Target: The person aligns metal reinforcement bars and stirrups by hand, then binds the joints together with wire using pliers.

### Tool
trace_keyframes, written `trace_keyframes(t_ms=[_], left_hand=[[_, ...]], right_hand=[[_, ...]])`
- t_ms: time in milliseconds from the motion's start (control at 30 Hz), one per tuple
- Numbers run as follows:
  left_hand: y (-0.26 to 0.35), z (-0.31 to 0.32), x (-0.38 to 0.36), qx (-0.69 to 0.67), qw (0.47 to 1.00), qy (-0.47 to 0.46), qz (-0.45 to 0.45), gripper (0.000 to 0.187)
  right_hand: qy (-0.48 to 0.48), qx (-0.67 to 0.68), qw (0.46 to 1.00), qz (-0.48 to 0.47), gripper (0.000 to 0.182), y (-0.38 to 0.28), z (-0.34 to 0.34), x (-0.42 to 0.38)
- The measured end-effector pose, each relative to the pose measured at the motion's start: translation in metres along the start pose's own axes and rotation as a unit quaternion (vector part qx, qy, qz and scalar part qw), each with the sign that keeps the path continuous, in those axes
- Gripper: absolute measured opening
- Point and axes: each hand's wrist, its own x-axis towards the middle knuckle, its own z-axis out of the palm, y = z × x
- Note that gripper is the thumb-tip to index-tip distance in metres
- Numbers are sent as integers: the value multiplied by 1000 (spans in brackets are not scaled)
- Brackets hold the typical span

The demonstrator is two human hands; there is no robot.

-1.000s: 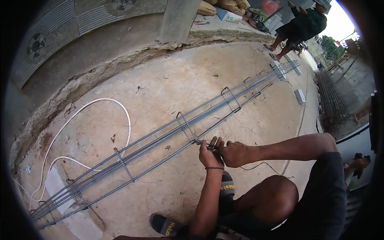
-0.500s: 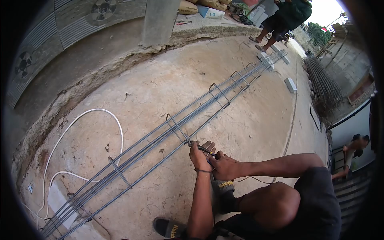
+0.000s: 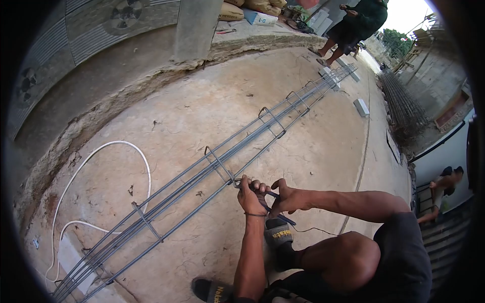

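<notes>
Dark pincers (image 3: 258, 189) reach from my hands to a corner of a steel rebar cage (image 3: 222, 169), their head beside the joint of a stirrup and a long bar. My left hand (image 3: 251, 198) is closed around them near the head, its fingers curled over. My right hand (image 3: 291, 198) is at the handle end, thumb and forefinger apart with one handle tip between them. The other handle runs beneath it towards my slipper (image 3: 279, 233). The jaws are too small to make out, and I see no tie wire clearly.
The cage stretches diagonally over a concrete floor strewn with wire scraps. A white hose (image 3: 146, 166) loops on the left. Pale blocks (image 3: 361, 107) and a rebar pile (image 3: 401, 101) lie farther right. One person (image 3: 361, 22) stands at the far end; another (image 3: 447, 187) is at right.
My left fingers have curled shut around the pincers. My right hand's thumb and forefinger have spread apart, and the handles stand wider. The view has shifted slightly.
</notes>
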Motion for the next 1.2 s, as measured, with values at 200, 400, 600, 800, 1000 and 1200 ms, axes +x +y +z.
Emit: trace_keyframes(t_ms=[200,400,600,800,1000,1200], left_hand=[[-9,-2,8,-70,997,-32,17,28],[-11,29,0,34,994,100,-11,45],[-4,39,11,-139,990,-3,-4,36],[-8,39,40,-312,936,-161,25,19],[6,65,59,-388,920,-47,12,24],[-5,52,36,-308,951,5,-31,37]], right_hand=[[-188,47,980,47,21,-9,-19,4],[91,-455,870,-165,19,-8,-25,-3],[289,-672,642,-231,28,-23,-42,7],[318,-783,422,-327,36,-58,-64,16],[287,-806,372,-360,34,-92,-86,33],[206,-744,563,-295,37,-74,-68,-6]])
